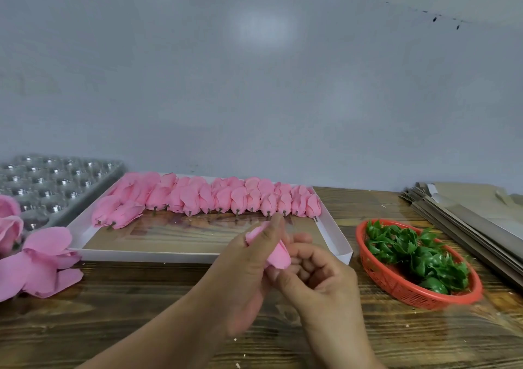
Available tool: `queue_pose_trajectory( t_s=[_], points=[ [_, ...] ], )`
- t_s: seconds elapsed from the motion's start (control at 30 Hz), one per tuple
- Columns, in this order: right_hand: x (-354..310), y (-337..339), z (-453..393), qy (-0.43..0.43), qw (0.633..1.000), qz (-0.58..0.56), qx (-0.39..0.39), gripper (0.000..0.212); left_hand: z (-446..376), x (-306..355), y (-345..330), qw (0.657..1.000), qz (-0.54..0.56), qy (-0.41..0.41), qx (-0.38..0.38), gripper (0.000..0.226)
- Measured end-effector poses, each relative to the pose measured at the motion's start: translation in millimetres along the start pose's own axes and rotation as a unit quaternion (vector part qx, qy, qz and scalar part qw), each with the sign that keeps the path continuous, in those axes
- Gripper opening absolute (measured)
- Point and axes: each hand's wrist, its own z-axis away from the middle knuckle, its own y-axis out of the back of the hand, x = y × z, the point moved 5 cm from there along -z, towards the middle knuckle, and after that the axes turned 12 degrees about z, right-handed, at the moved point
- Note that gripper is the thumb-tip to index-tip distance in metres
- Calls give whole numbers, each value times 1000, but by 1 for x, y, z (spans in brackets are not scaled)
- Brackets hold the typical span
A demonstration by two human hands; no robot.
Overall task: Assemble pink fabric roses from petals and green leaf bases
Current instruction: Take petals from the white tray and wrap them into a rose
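Both hands meet in front of the white tray [336, 235]. My left hand [249, 269] wraps around a pink fabric rose [278, 258], its fingers curled over the petals. My right hand [317, 278] pinches the rose's lower end from the right; what sits under its fingers is hidden. A row of several pink rosebuds [215, 196] with short stems lies along the tray's far side. Green leaf bases [413, 252] fill a red plastic basket [396, 289] to the right.
Loose pink petals [42, 264] are heaped at the left edge of the wooden table [141, 312]. A clear plastic mould tray [53, 181] stands at the back left. Flat cardboard sheets [467, 215] are stacked at the back right. A grey wall rises behind.
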Motion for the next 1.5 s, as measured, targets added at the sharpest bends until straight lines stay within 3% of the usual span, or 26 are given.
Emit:
queue_pose_trajectory(
  t_s=[0.07,0.17,0.3,0.4,0.47,0.53,0.57,0.7,0.77,0.93,1.1,1.27,1.4,1.5],
  points=[
    [2,2,-2,-21,999,-45,-7,20,1,-2,-1,999,6,6,-53,48],
    [3,-2,-2,-60,992,-101,-46,14,1,-9,5,997,27,24,-65,71],
    [9,-12,0,-139,965,-199,-104,24,3,-9,5,996,17,33,-76,53],
    [9,-18,2,-179,938,-262,-142,39,5,-6,3,994,-18,52,-97,55],
    [9,-18,2,-176,936,-265,-150,33,6,-6,3,995,-27,51,-83,72],
    [8,-16,1,-139,953,-231,-139,25,2,-6,7,998,-20,38,-40,99],
    [8,-15,1,-110,966,-195,-128,26,1,-6,8,999,-16,34,-22,102],
    [6,-9,0,-25,993,-89,-72,38,1,-9,8,999,-19,28,2,49],
    [6,-8,0,-16,995,-79,-60,34,2,-10,7,1000,-20,20,11,39],
    [7,-8,0,-51,993,-85,-61,20,5,-7,2,999,-34,24,-10,53],
    [15,-14,1,-156,964,-173,-129,27,8,-3,-2,995,-58,51,-63,48],
    [21,-16,1,-195,941,-216,-175,21,9,-3,-3,994,-57,60,-71,42],
    [23,-18,2,-193,936,-202,-213,25,6,-3,0,996,-62,51,-32,44],
    [22,-8,-4,-167,953,-91,-235,28,1,-5,7,997,-49,57,-15,63]
  ],
)
